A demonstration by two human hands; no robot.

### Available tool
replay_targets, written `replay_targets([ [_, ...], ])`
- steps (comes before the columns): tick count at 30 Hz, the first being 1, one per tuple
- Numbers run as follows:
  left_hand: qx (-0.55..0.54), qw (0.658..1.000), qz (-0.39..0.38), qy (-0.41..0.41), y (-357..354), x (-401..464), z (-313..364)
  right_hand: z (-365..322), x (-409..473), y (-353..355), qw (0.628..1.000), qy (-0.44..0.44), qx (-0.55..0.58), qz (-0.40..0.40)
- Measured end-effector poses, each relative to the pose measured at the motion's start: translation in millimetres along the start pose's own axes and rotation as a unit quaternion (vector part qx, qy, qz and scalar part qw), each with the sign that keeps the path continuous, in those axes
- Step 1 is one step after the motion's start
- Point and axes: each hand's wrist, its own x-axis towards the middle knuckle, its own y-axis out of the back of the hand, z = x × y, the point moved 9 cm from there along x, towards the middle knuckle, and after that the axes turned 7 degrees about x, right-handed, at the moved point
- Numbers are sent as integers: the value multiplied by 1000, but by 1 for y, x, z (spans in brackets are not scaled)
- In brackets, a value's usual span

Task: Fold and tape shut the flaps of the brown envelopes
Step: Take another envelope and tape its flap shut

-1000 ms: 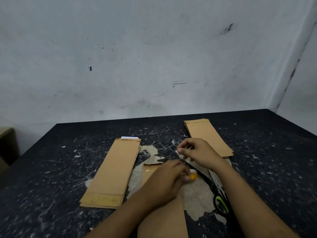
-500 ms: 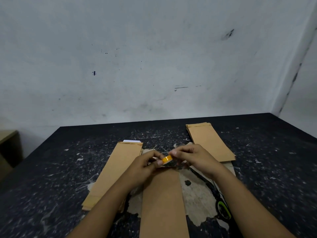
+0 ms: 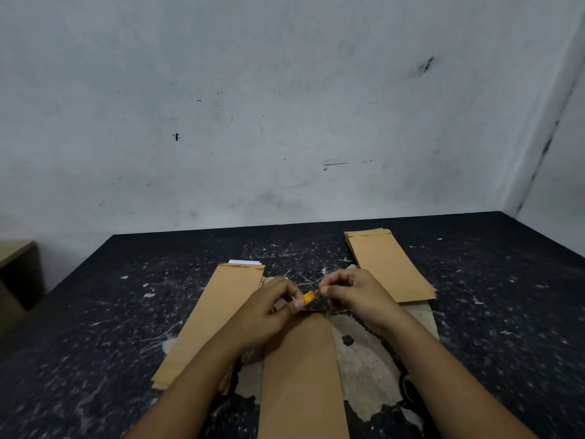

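Tape roll pinched between both hands above centre envelope.

Left hand (image 3: 269,315) closed on small yellow tape roll (image 3: 308,297); right hand (image 3: 357,296) pinching at its edge, possibly the tape end. Brown envelope (image 3: 300,375) at 6 o'clock on black table (image 3: 95,327); stacks at 9 o'clock (image 3: 218,312) and 1 o'clock (image 3: 386,267).

Wall ahead: I see a pale grey-white wall (image 3: 285,106), scuffed, with small dark specks and a short dark streak right of centre.
Corner: at my right the wall meets a second pale wall (image 3: 566,172) along a stained vertical seam.
Bench: I look down on a black bench (image 3: 95,312), its top scratched, flecked white, worn to patches of bare tan.
Furniture: a tan wooden unit (image 3: 15,270) stands at my far left, partly cut off.
Light: dim, even, bluish.
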Motion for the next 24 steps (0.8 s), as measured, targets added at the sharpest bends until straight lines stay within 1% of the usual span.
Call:
replay_targets([
  [4, 96, 993, 75, 0, 20, 1, -3, -2, 1, 5, 999, -10, 28, 21],
  [6, 119, 988, 101, 7, 27, 1, -2, -1, 2, 10, 998, -24, 43, 30],
  [8, 87, 992, 93, 6, 29, 0, -1, 0, 2, 15, 998, -38, 42, 35],
  [11, 31, 998, 49, -20, 24, -2, 9, 2, 0, 21, 997, -59, 42, 20],
  [14, -9, 998, 53, -25, 21, -3, 14, 1, 0, 19, 996, -59, 71, -17],
  [17, -43, 997, 62, -19, 21, -4, 15, -2, 2, 14, 994, -35, 101, -29],
  [19, -66, 996, 65, -1, 23, -4, 12, -4, 3, 16, 996, -19, 90, -12],
  [21, -74, 994, 73, 41, 25, -3, 2, -9, 3, 24, 997, 3, 68, 31],
  [23, -29, 992, 81, 88, 28, -3, -11, -15, 3, 33, 994, 23, 66, 78],
  [24, -7, 992, 81, 99, 28, -3, -14, -17, 3, 37, 993, 30, 65, 93],
])
